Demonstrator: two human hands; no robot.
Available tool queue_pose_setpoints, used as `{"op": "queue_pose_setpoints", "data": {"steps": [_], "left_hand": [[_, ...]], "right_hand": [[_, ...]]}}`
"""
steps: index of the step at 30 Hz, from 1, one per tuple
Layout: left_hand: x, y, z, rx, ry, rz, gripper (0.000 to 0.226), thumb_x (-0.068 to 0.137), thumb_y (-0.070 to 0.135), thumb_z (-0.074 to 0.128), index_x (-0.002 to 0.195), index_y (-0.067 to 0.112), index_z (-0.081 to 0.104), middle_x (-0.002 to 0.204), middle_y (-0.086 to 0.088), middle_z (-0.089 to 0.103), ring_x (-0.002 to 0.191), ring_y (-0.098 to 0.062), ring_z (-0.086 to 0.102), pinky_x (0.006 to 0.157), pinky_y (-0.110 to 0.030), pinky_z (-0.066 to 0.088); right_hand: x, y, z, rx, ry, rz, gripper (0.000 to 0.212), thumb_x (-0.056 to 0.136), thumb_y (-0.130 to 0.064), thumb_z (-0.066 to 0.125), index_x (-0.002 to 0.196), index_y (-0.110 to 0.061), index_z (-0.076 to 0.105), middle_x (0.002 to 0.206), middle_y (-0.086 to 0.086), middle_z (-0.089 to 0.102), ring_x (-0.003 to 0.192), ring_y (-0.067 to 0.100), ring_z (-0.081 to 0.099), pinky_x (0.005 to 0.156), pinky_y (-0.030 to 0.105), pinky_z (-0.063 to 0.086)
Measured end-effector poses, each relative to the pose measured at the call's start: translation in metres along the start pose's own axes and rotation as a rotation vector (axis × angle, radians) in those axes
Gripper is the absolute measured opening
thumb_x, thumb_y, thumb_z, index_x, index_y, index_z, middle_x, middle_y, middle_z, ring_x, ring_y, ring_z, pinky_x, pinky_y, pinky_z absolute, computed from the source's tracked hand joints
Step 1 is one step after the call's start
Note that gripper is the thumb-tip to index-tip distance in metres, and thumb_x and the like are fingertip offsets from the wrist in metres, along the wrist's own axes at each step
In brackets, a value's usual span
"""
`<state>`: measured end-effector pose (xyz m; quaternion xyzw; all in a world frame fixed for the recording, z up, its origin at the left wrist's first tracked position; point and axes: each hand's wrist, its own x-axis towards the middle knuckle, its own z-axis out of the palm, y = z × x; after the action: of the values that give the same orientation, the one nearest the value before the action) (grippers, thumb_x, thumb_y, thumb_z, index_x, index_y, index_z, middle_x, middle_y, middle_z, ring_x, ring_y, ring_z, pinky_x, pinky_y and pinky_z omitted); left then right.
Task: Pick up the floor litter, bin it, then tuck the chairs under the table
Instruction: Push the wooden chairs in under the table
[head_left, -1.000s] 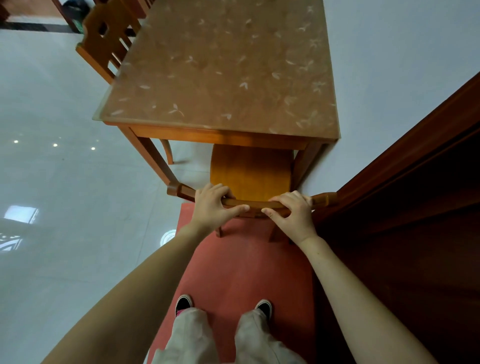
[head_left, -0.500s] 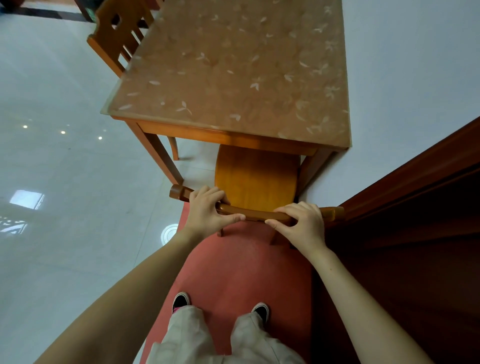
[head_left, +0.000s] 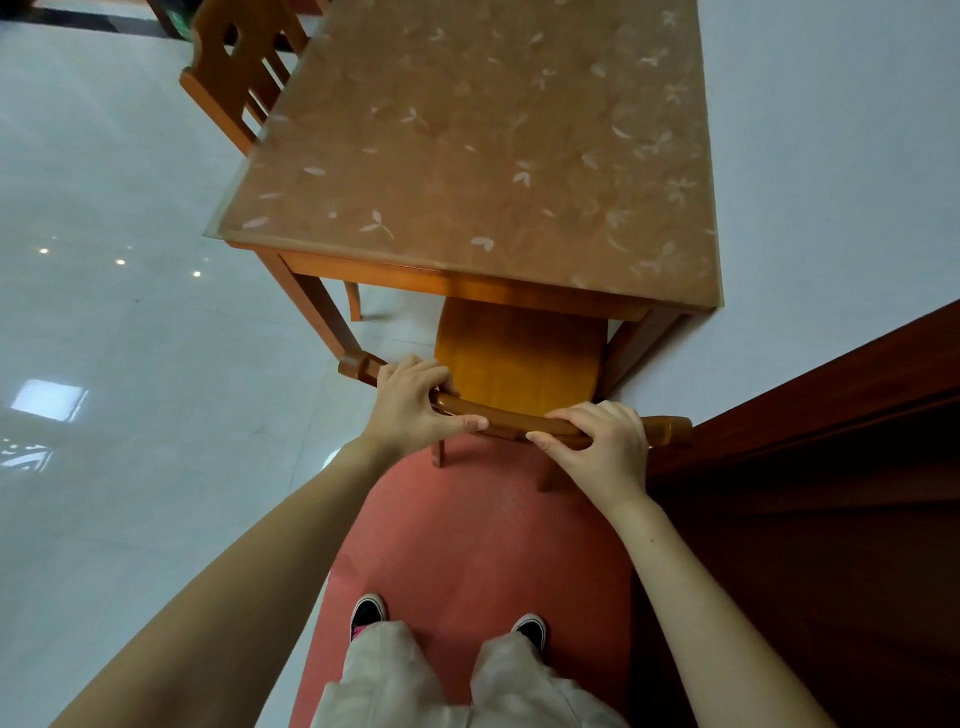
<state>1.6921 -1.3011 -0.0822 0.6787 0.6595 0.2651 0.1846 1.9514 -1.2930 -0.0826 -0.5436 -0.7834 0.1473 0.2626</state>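
Observation:
A wooden chair (head_left: 519, 358) stands at the near end of the wooden table (head_left: 498, 291), its seat partly under the tabletop. My left hand (head_left: 410, 405) grips the left part of the chair's curved top rail. My right hand (head_left: 597, 447) grips the right part of the same rail. A second wooden chair (head_left: 239, 73) stands at the table's left side, its back close to the table edge. No litter shows on the floor in view.
A dark wooden door or cabinet (head_left: 831, 467) stands close on my right. I stand on a red mat (head_left: 467, 545); my shoes (head_left: 369, 613) are near its lower part. Glossy white tile floor (head_left: 130, 364) spreads to the left, a white wall to the right.
The chair's back rail and both hands sit a little lower in the view than a second ago, and the table fills more of the frame. Both grips are unchanged.

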Motion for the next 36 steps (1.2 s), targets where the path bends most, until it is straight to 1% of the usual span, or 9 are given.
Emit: {"op": "queue_pose_setpoints", "data": {"steps": [6, 8, 12, 17, 24, 27, 30, 33, 36], "left_hand": [[0.0, 0.029, 0.027, 0.023, 0.024, -0.045, 0.059, 0.061, 0.087, 0.055, 0.068, 0.029, 0.049, 0.071, 0.013, 0.048, 0.078, -0.007, 0.036, 0.075, -0.029, 0.021], [0.002, 0.033, 0.032, 0.033, 0.027, -0.046, 0.058, 0.062, 0.086, 0.055, 0.068, 0.029, 0.046, 0.072, 0.014, 0.048, 0.079, -0.007, 0.034, 0.075, -0.029, 0.019], [0.004, 0.03, 0.032, 0.023, 0.041, -0.038, 0.061, 0.061, 0.087, 0.053, 0.069, 0.027, 0.049, 0.073, 0.013, 0.048, 0.08, -0.008, 0.035, 0.075, -0.029, 0.019], [0.012, 0.026, 0.027, 0.015, 0.016, -0.048, 0.063, 0.06, 0.088, 0.054, 0.068, 0.025, 0.05, 0.071, 0.012, 0.048, 0.08, -0.011, 0.039, 0.079, -0.031, 0.024], [0.02, 0.015, 0.022, 0.014, 0.008, -0.023, 0.065, 0.061, 0.089, 0.052, 0.069, 0.024, 0.051, 0.072, 0.012, 0.049, 0.083, -0.013, 0.04, 0.081, -0.031, 0.024], [0.021, 0.012, 0.019, 0.012, 0.0, -0.017, 0.065, 0.061, 0.089, 0.052, 0.069, 0.024, 0.052, 0.073, 0.011, 0.051, 0.083, -0.013, 0.04, 0.08, -0.032, 0.024], [0.021, 0.011, 0.019, 0.001, 0.001, -0.009, 0.064, 0.061, 0.089, 0.051, 0.069, 0.025, 0.05, 0.073, 0.012, 0.05, 0.083, -0.012, 0.039, 0.079, -0.032, 0.023], [0.021, 0.009, 0.019, 0.002, -0.006, -0.003, 0.063, 0.061, 0.089, 0.051, 0.069, 0.026, 0.047, 0.074, 0.013, 0.049, 0.083, -0.011, 0.038, 0.079, -0.033, 0.025], [0.024, 0.004, 0.018, 0.009, -0.001, 0.007, 0.064, 0.062, 0.089, 0.051, 0.07, 0.026, 0.047, 0.074, 0.013, 0.049, 0.083, -0.011, 0.038, 0.079, -0.032, 0.023]], "right_hand": [[0.013, 0.035, -0.02, 0.028, -0.04, -0.01, 0.043, 0.075, -0.068, 0.062, 0.089, -0.03, 0.077, 0.085, -0.023, 0.065, 0.083, -0.007, 0.041, 0.094, 0.028, 0.035], [0.015, 0.041, -0.023, 0.042, -0.045, -0.02, 0.043, 0.075, -0.068, 0.062, 0.089, -0.03, 0.077, 0.086, -0.026, 0.062, 0.084, -0.006, 0.041, 0.092, 0.026, 0.034], [0.016, 0.042, -0.02, 0.052, -0.029, -0.039, 0.042, 0.077, -0.067, 0.063, 0.089, -0.029, 0.076, 0.086, -0.017, 0.07, 0.083, -0.003, 0.047, 0.094, 0.03, 0.037], [0.02, 0.037, -0.015, 0.045, -0.036, -0.019, 0.041, 0.079, -0.067, 0.062, 0.09, -0.03, 0.076, 0.084, -0.017, 0.07, 0.083, 0.007, 0.055, 0.095, 0.028, 0.035], [0.025, 0.032, -0.007, 0.037, -0.022, -0.004, 0.041, 0.079, -0.067, 0.061, 0.09, -0.03, 0.076, 0.085, -0.017, 0.069, 0.083, 0.006, 0.053, 0.095, 0.029, 0.037], [0.021, 0.024, -0.005, 0.045, -0.045, 0.053, 0.036, 0.08, -0.061, 0.067, 0.096, -0.029, 0.075, 0.09, -0.018, 0.067, 0.09, 0.005, 0.049, 0.094, 0.025, 0.03], [0.015, 0.017, -0.002, 0.096, 0.007, 0.128, 0.029, 0.079, -0.051, 0.073, 0.099, -0.03, 0.074, 0.093, -0.017, 0.065, 0.096, 0.008, 0.049, 0.093, 0.018, 0.025], [0.016, 0.017, 0.0, 0.123, -0.012, 0.165, 0.028, 0.076, -0.052, 0.075, 0.096, -0.033, 0.074, 0.091, -0.019, 0.064, 0.097, 0.009, 0.051, 0.093, 0.011, 0.021], [0.019, 0.017, 0.002, 0.127, -0.016, 0.172, 0.028, 0.075, -0.055, 0.074, 0.095, -0.034, 0.074, 0.09, -0.02, 0.064, 0.096, 0.009, 0.052, 0.093, 0.01, 0.02]]}}
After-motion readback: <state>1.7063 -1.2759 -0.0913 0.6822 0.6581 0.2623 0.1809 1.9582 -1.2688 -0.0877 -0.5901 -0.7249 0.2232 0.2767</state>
